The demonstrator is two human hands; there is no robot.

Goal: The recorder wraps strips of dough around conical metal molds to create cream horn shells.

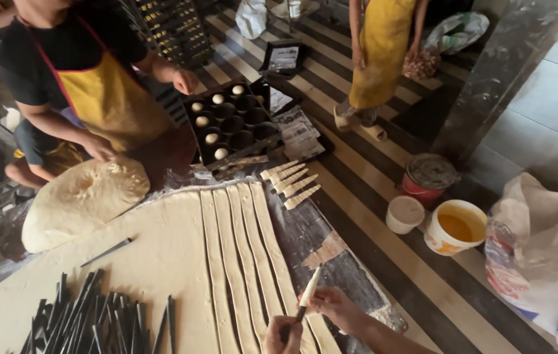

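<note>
Winding a dough strip onto a cone mould at the board's near edge, the left hand grips the mould's dark end; the right hand pinches the dough; uneven tension could tear it.

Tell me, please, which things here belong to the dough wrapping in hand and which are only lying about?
In use: left hand, right hand, cone mould, dough strips, finished cones, spare black moulds.

Lying about: bucket of yellow liquid, white sack, red tub, dough mound.
</note>
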